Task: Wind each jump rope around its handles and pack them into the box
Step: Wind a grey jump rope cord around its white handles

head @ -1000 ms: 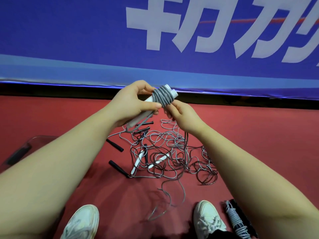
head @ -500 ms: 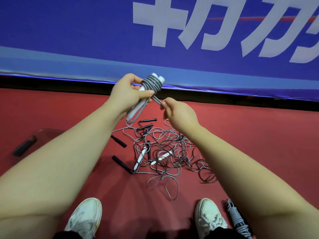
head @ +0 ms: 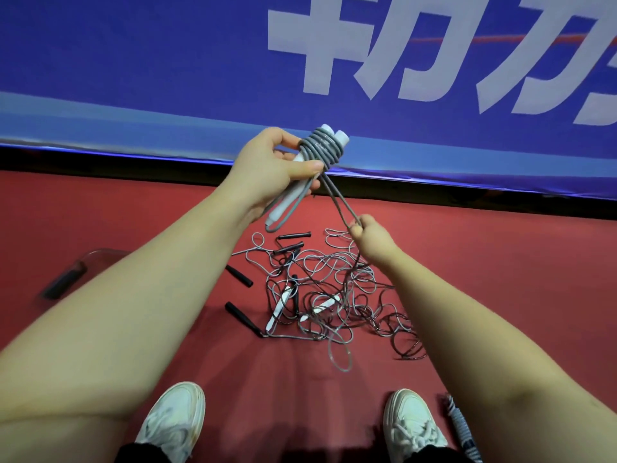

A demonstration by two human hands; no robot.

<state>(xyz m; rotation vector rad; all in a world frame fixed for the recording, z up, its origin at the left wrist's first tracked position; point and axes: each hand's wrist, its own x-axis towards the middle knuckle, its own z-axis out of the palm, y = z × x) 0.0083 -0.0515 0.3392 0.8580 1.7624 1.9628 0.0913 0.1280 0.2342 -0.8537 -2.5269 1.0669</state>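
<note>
Through the head camera I see the left hand (head: pixel 277 168) wrapped round the pair of white handles (head: pixel 290 198), thumb pressed across them so the two act as one spool; the grey coil (head: pixel 322 147) sits at their upper ends, several turns deep. The right hand (head: pixel 370 237) is lower and well apart, pinching the doubled free cord (head: pixel 339 200) and drawing it taut, I judge so the next turn beds tight against the coil; slack here would let the turns slip. Most of the task lies on the red floor (head: pixel 500 262): a tangle of ropes (head: pixel 334 299) with black and white handles, between my arms; a clear box (head: pixel 96 252) to the left, half hidden by the forearm; one wound rope (head: pixel 459 426) beside the right shoe (head: pixel 410 419).
</note>
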